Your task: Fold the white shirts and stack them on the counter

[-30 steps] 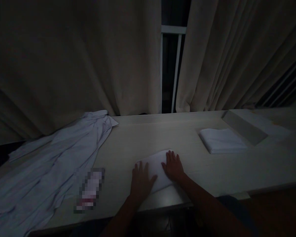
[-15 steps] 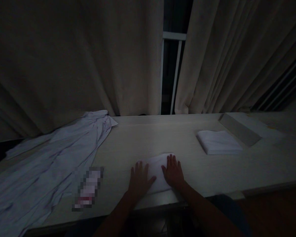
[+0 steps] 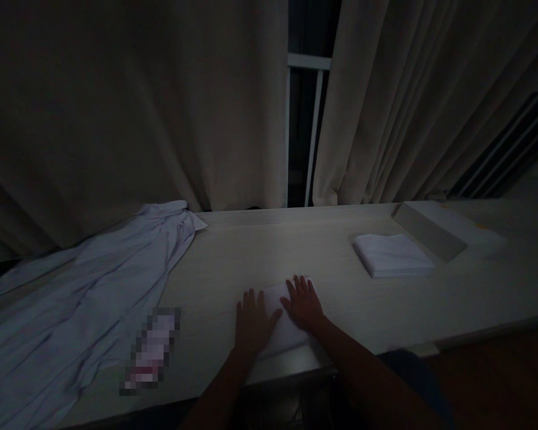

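Observation:
A folded white cloth (image 3: 283, 328) lies flat near the front edge of the pale table (image 3: 233, 257). My left hand (image 3: 254, 322) rests palm down over its left side, fingers spread. My right hand (image 3: 303, 303) lies flat on its upper right part, fingers stretched out. Both hands hide parts of the cloth, and neither one grips it. Farther right sits a stack of folded white cloth (image 3: 392, 255) with neat edges, apart from my hands.
A large rumpled white cloth (image 3: 116, 263) spreads across the table's left side. Close to it is a pixelated item (image 3: 151, 352). A white box-like object (image 3: 434, 230) stands at the back right. Beige curtains (image 3: 233, 119) hang behind the table, with a window gap between them.
My right hand has slid slightly left over the cloth, toward my left hand. The whole view has shifted a little. The left hand stays flat on the cloth.

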`<state>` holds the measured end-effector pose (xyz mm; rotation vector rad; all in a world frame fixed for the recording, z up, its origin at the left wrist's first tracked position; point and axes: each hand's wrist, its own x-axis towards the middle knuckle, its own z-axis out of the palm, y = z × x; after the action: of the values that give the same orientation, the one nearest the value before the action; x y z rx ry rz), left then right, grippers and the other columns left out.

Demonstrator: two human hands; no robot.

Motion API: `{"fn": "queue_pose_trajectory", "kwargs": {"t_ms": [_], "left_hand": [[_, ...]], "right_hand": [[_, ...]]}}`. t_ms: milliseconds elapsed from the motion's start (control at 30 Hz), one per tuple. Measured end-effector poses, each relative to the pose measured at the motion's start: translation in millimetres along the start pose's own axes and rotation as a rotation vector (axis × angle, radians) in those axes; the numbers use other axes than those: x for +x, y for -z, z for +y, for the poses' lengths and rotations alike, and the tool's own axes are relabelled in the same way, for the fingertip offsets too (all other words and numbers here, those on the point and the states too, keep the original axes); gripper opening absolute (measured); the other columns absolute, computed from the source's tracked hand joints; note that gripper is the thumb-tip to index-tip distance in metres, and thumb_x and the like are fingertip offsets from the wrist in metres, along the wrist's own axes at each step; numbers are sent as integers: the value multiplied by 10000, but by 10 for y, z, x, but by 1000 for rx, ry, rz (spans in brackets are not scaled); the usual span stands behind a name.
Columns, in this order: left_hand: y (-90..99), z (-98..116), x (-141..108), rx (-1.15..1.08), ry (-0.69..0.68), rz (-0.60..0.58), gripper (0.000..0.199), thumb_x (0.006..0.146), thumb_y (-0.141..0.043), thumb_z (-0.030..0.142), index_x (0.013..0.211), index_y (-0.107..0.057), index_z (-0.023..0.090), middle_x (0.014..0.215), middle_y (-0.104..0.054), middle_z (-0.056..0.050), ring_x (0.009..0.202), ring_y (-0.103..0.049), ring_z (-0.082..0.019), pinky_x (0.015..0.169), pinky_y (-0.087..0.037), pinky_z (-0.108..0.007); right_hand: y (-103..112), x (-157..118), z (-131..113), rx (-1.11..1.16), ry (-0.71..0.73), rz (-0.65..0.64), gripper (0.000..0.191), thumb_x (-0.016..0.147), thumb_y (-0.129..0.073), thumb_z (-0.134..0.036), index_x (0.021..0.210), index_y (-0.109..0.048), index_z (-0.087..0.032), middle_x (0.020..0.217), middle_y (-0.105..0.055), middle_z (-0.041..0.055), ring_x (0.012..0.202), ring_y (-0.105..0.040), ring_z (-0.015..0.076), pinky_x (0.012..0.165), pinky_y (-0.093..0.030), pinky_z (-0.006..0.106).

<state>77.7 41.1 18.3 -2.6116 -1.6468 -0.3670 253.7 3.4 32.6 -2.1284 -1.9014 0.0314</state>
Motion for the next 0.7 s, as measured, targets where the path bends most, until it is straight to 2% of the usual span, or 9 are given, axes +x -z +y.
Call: {"fn": "queue_pose_trajectory", "kwargs": {"t_ms": [133,200,233,300,367,433,500,567,700], "left_hand": [[42,11,2,-12,3,-9,865,848,-264,715,1439,-369,92,1513,-317,-221,1427,-189,-393,1125,-152,-555],[51,14,18,-5,7,-13,864,850,-256,713,1438,-371,91,1514,-319,-218,1426,-189,-397,1123,-155,-549],[47,13,24,-1,7,-14,865,850,-252,713,1436,-372,88,1514,-317,-220,1424,-192,-398,1123,-155,-547],[26,8,34,4,-2,-15,871,848,-248,716,1433,-376,83,1514,-312,-226,1421,-197,-402,1120,-158,-550],[0,1,39,8,-15,-14,876,846,-248,719,1432,-375,80,1514,-310,-229,1420,-197,-405,1117,-160,-553],[-22,-2,42,21,-19,-8,873,847,-247,716,1432,-374,81,1511,-317,-226,1420,-197,-403,1117,-164,-553],[-38,-4,46,44,-20,1,863,853,-238,709,1430,-375,81,1508,-326,-221,1419,-203,-398,1119,-169,-545],[-48,-6,50,69,-30,2,860,856,-226,708,1426,-378,82,1502,-338,-219,1413,-221,-398,1118,-179,-538],[-48,-14,53,109,-54,2,847,863,-217,701,1422,-386,89,1492,-359,-211,1399,-251,-405,1111,-202,-530]], "right_hand": [[71,15,35,140,25,9,616,961,-322,-539,1450,-382,-170,1545,-278,119,1442,-176,265,1153,-110,480],[148,-36,185,315,-20,79,568,966,-318,-492,1409,-436,-158,1504,-368,118,1405,-282,238,1143,-196,434],[180,-106,301,412,-88,145,544,969,-302,-463,1383,-463,-148,1464,-427,126,1366,-355,227,1122,-258,410],[214,-355,581,577,-297,300,509,959,-283,-408,1326,-501,-130,1350,-538,150,1240,-498,224,1042,-378,385],[200,-715,836,649,-473,397,469,913,-338,-362,1275,-524,-127,1228,-605,160,1107,-579,240,957,-450,394],[151,-1090,960,625,-480,405,461,831,-425,-306,1248,-531,-139,1180,-617,149,1066,-587,253,931,-459,407],[90,-1367,909,536,-376,362,506,771,-492,-284,1259,-520,-154,1190,-603,136,1094,-558,267,949,-433,423],[35,-1476,731,426,-291,313,549,761,-538,-307,1291,-499,-169,1183,-600,123,1101,-536,279,956,-405,432],[-21,-1327,377,258,-366,268,573,771,-562,-320,1313,-477,-155,1150,-612,115,1048,-531,283,933,-378,419]]}}
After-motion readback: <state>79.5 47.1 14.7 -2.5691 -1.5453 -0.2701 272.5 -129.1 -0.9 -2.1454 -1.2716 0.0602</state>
